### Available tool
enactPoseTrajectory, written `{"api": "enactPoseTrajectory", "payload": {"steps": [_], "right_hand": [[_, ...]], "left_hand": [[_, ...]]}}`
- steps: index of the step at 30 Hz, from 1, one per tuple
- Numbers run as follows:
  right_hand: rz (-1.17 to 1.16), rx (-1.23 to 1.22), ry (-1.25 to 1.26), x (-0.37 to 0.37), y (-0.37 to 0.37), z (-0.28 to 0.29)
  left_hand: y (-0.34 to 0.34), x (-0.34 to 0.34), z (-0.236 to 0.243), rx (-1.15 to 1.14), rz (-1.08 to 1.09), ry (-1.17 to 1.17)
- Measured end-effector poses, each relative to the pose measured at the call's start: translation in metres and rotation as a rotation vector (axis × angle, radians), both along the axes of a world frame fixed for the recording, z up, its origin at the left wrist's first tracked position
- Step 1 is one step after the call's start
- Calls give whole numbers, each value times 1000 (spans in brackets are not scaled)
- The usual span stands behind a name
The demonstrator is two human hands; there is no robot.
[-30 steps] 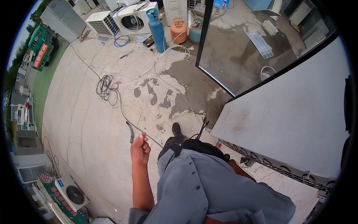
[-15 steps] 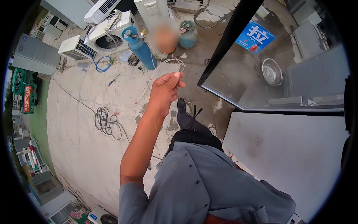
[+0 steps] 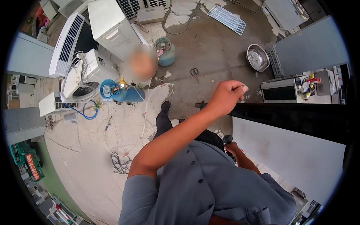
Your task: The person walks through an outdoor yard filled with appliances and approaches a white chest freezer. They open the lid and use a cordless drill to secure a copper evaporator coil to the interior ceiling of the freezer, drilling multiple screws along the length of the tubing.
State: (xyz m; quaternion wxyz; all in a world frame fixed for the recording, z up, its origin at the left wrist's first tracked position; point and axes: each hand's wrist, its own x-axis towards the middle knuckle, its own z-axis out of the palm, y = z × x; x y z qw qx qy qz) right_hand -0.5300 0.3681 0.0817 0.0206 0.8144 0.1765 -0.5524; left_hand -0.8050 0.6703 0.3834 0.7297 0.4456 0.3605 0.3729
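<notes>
My left hand (image 3: pixel 226 98) reaches across my body to the right, its fingers curled and thumb pressed against them. Whatever lies in that pinch, if anything, is too small to make out. Just beneath it runs the black-framed door (image 3: pixel 285 117), seen nearly edge-on above a white cabinet panel (image 3: pixel 285 153). Lower, beside my right hip, my right hand (image 3: pixel 234 147) is partly in view. Its fingers close round a dark, rounded object (image 3: pixel 227 139) whose kind I cannot tell.
Blue gas cylinders (image 3: pixel 129 93) and a green-blue tank (image 3: pixel 165 52) stand ahead left, near a coiled pale hose (image 3: pixel 162 91). Scissors (image 3: pixel 194 74), a metal basin (image 3: pixel 258 58) and a wire rack (image 3: pixel 227 19) lie on the wet floor. Black cable (image 3: pixel 120 163) coils at left.
The glass door with its blue sticker has swung round to nearly edge-on. My left hand has moved right, over the door frame. My right hand has come into sight, and the view has turned.
</notes>
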Motion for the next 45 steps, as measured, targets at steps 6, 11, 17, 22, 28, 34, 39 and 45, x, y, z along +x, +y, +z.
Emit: {"api": "enactPoseTrajectory", "payload": {"steps": [6,11,17,22,28,34,39,45], "right_hand": [[-59,-71,-186,-128,34,64],[20,-143,-161,-194,27,22],[-358,-156,-120,-267,58,11],[-718,-158,-99,-293,106,14],[-1029,-165,-84,-300,174,17],[-1110,-191,-51,-322,238,-7],[-1174,-171,-67,-310,277,-34],[-1496,-206,-135,-203,350,19]], "left_hand": [[21,17,-7,41,-429,-52],[32,24,-3,51,-678,-20],[44,39,-2,-2,-1059,-55],[54,64,-9,-242,-1556,-31],[131,134,-12,-155,-1907,74],[255,218,-6,-210,-1636,192],[367,272,1,-319,-1265,342],[494,317,-60,-511,-995,293]]}}
